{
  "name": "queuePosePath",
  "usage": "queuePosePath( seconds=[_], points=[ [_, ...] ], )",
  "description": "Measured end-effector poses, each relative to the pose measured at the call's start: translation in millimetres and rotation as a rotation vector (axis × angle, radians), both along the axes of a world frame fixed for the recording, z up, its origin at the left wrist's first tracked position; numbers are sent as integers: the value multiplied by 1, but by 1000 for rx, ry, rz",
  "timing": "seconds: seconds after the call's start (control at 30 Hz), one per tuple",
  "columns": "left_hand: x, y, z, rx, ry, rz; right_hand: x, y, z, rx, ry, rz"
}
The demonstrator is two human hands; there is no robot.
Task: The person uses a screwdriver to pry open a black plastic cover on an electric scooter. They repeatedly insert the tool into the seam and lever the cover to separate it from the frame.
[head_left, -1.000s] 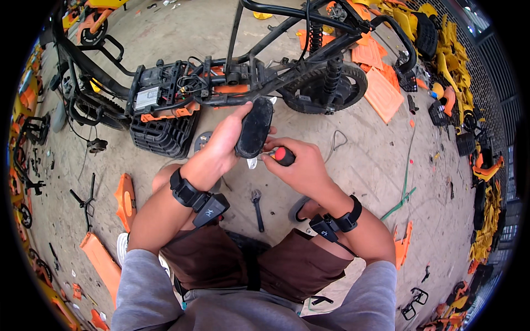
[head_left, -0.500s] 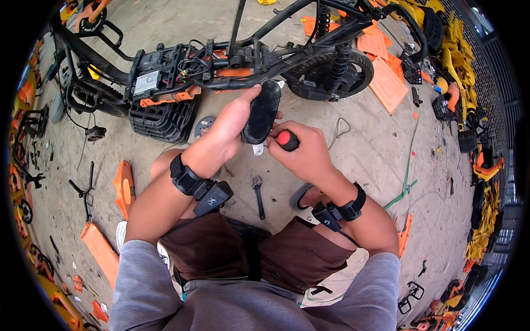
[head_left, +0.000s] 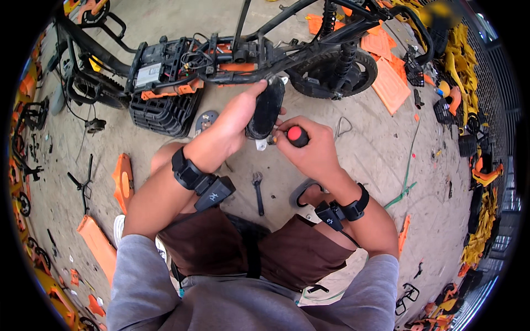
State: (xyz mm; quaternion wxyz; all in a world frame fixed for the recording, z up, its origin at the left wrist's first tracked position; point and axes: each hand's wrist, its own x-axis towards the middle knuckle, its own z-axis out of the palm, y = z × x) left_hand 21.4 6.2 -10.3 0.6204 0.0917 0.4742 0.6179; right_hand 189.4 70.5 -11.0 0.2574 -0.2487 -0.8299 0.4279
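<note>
Shifted slightly rightward since the earlier picture: a red-capped tool handle [head_left: 298, 137], gripped by the right hand [head_left: 313, 149]; the left hand [head_left: 234, 118] clasps an oblong black part [head_left: 267, 110] from its left side, above the floor [head_left: 359, 182] before the bare vehicle chassis [head_left: 276, 65]. Judged by look, it is light, stiff and slick-faced; its thin white end tabs [head_left: 261, 145] may snap, so the long edges offer surer hold
</note>
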Motion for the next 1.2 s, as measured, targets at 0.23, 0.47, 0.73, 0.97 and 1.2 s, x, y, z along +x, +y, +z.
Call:
queuePosePath(
  seconds=[0.23, 0.47, 0.73, 0.97, 1.2],
  points=[
    [4, 7, -3, 1, -9, 63, 1, 1, -38, -324, -61, -191],
    [-1, 2, 11, -28, -21, 43, -19, 6, -151, -701, -272, -410],
    [-8, -2, 17, 1, -73, 25, 54, -25, -331, -170, -797, -436],
    [-14, -7, 18, -39, -104, 36, 57, -54, -371, -338, -871, -501],
    [-21, -8, 12, -23, -131, 70, 46, -61, -384, -398, -734, -705]
  ],
)
